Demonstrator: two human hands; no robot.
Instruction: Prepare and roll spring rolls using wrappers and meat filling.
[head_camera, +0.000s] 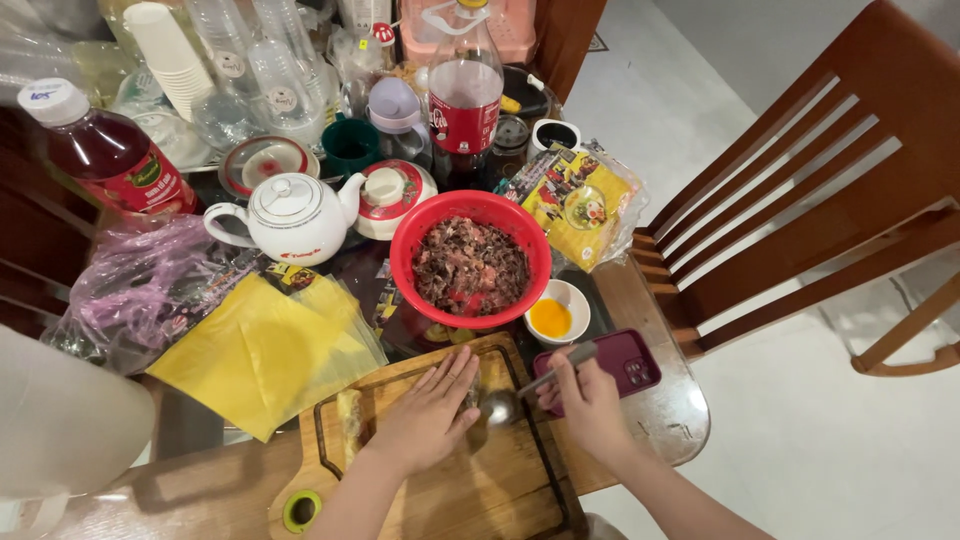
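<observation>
Wooden cutting board (480, 500) overhangs table edge; right hand (590, 400) grips spoon (510, 400).

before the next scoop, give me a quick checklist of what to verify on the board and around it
1. Left hand flat on the wrapper on the board: ok.
2. Right hand grips the spoon, its bowl down by the left fingertips: ok.
3. Red bowl of filling just beyond the board, unblocked: ok.
4. Small dish of yellow liquid upright beside the bowl: ok.
5. Phone under the spoon handle, close to the table edge: not ok.
6. Filling already on the wrapper: cannot tell, the left hand hides it.
</observation>
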